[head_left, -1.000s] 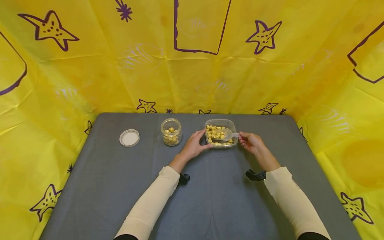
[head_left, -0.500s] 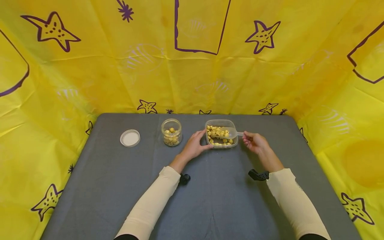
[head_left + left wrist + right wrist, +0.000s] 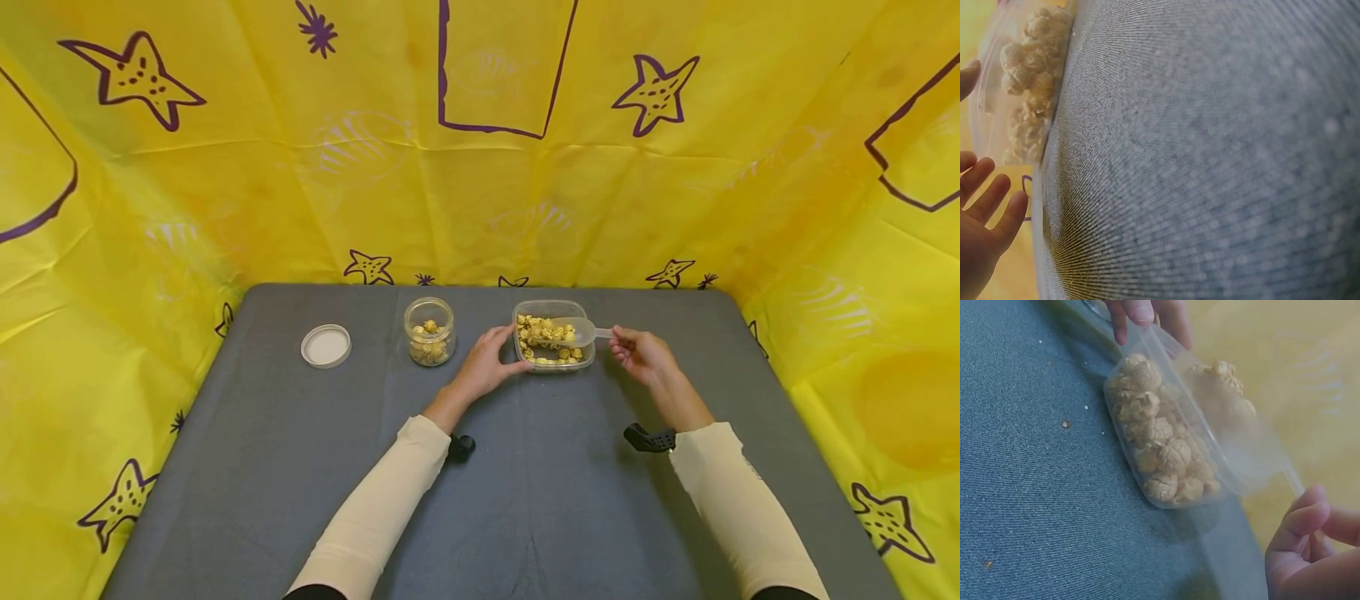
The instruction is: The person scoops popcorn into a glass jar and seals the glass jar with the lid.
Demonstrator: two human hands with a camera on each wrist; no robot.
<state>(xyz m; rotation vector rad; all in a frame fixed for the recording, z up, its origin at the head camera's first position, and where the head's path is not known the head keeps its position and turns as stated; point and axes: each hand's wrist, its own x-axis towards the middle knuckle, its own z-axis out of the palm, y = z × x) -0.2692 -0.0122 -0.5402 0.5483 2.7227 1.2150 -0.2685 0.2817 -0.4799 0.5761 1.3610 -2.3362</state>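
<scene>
A clear plastic container (image 3: 553, 370) of popcorn stands near the back of the table. My left hand (image 3: 483, 365) holds its left side, thumb at the front corner and fingers along the side; the left wrist view shows them spread beside the wall. My right hand (image 3: 643, 358) pinches the handle of a translucent plastic scoop (image 3: 581, 332). Popcorn (image 3: 1225, 375) lies heaped in the scoop, which is over the container in the right wrist view. More popcorn (image 3: 1160, 434) shows through the container's wall.
Left of the container stands an open glass jar (image 3: 429, 315) partly filled with popcorn. Farther left a round white lid (image 3: 326, 346) lies on the grey table (image 3: 300, 467). Small crumbs (image 3: 1066, 424) dot the cloth. A yellow patterned curtain (image 3: 480, 200) encloses the back and sides.
The scoop has come up out of the popcorn with a load, and my right hand has shifted slightly right. My left hand and the container stay in place.
</scene>
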